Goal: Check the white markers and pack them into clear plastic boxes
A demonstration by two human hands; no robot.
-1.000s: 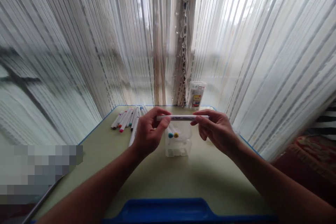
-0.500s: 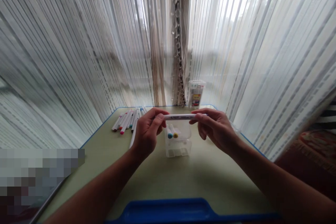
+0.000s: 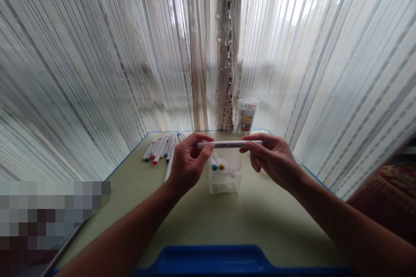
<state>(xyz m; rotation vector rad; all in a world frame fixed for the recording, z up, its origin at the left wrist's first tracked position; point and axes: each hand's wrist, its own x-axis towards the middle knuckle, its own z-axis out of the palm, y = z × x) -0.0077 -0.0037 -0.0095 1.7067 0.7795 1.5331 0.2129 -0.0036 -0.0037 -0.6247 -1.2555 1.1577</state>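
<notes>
A white marker (image 3: 227, 144) with dark print is held level above the table, pinched at both ends. My left hand (image 3: 189, 160) is closed on its left end, thumb in front. At the other end my right hand (image 3: 271, 154) grips it between thumb and fingers. Below the marker stands a clear plastic box (image 3: 225, 183). Two markers, one with a blue end (image 3: 215, 167) and one with a yellow end (image 3: 221, 167), lie in its upper part. Left of my left hand, several white markers (image 3: 159, 149) with coloured ends lie in a loose pile, partly hidden by that hand.
A clear lidded case (image 3: 247, 117) with a yellow and red label stands at the table's far edge, before striped curtains (image 3: 162, 52). The green table (image 3: 247, 229) has a blue tray-like edge (image 3: 208, 259) nearest me. A patterned cloth (image 3: 398, 186) is at the right.
My left hand has shifted along the marker, so its left end now shows past the thumb. The whole view has moved slightly; the pile and boxes look the same.
</notes>
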